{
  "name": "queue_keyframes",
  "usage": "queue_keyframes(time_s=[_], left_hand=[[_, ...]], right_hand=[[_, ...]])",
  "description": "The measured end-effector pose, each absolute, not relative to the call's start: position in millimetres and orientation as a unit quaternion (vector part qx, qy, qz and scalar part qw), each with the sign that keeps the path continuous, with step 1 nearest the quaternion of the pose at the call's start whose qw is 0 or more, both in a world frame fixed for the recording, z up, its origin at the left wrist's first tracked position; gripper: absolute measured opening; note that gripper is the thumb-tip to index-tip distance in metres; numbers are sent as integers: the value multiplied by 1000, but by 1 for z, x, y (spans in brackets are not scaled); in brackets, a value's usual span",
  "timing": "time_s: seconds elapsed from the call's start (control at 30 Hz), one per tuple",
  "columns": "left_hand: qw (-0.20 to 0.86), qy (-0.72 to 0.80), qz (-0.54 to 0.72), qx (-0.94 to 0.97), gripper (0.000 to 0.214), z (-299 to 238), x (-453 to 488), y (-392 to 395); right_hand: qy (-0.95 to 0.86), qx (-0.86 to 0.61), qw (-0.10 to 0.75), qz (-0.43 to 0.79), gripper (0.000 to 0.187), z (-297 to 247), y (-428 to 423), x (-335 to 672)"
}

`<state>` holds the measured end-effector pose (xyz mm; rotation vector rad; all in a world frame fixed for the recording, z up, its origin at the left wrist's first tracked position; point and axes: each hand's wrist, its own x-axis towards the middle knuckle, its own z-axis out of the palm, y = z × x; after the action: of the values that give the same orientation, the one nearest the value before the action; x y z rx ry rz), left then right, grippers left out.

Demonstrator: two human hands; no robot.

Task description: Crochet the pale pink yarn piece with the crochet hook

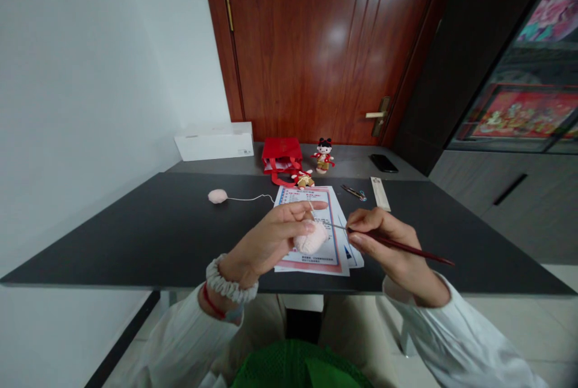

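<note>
Between the thumb and fingers of my left hand (275, 231) is a rounded, pale pink crocheted piece (310, 240). My right hand (383, 236) pinches a crochet hook (406, 247) with a dark red handle. The hook's thin metal shaft points left and its tip meets the upper edge of the crocheted piece; the exact stitch is too small to make out. A strand of yarn (248, 199) runs from my left hand across the table to a small pale pink yarn ball (217, 196). Printed sheets (311, 264) lie under both hands.
At the back stand a long white box (214, 142), a red bag (282, 150) and a crocheted doll (324, 156). A smaller doll (304, 179) lies before the bag. Small scissors (353, 192), a whitish strip (380, 193) and a black phone (383, 163) are on the right.
</note>
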<state>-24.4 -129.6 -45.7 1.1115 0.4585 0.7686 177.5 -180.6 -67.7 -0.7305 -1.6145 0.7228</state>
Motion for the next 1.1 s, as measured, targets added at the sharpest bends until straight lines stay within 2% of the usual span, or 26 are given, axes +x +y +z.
queue_keyframes(time_s=[0.2,0.37,0.47,0.57,0.77,0.97,1.1], left_hand=[[792,182,258,522,43,-44,-30,-121],[805,175,197,532,46,-40,-32,-117],[780,186,228,552,43,-37,-31,-122],[703,227,308,599,39,-36,-28,-129],[557,302,395,665,42,-38,-22,-141],[469,320,425,705,26,-43,-21,-141],[422,325,443,721,33,-52,-20,-140]], right_hand=[[-689,-306,537,379,10,-50,-180,190],[-646,-254,527,491,13,-48,-174,190],[-601,-192,535,562,14,-52,-166,185],[-561,-178,550,593,16,-58,-162,179],[-605,-266,586,469,13,-66,-171,172],[-648,-362,575,344,14,-60,-186,166],[-654,-394,582,281,15,-64,-192,152]])
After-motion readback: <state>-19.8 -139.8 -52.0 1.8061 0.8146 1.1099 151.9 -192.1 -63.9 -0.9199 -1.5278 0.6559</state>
